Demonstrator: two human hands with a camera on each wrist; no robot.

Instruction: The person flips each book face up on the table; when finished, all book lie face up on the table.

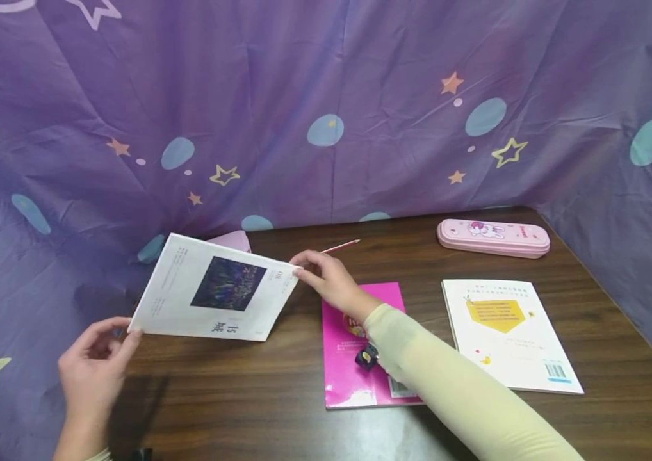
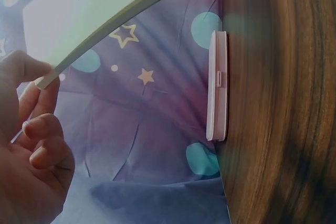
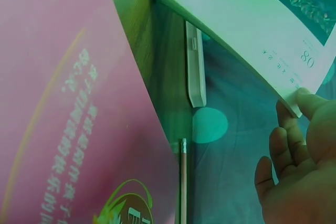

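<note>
A white book [image 1: 179, 282] with a dark picture on its cover is held up off the table, tilted. My left hand [image 1: 95, 362] pinches its lower left corner between thumb and fingers; the left wrist view shows the same pinch by the left hand [image 2: 37, 145]. At the upper right corner, my right hand [image 1: 332, 285] pinches the book, and the right wrist view shows that corner between thumb and fingers of the right hand [image 3: 299, 161]. Beneath the right forearm lies a pink book [image 1: 340, 378], partly covered by the arm.
Another white book [image 1: 499, 346] with a yellow panel lies on the right of the brown table [image 1: 257, 397]. A pink pencil case [image 1: 493, 238] is at the back right. Behind the held book stand a second pink case [image 2: 218, 85] and a pencil [image 1: 342, 246]. A purple curtain [image 1: 280, 77] encloses the table.
</note>
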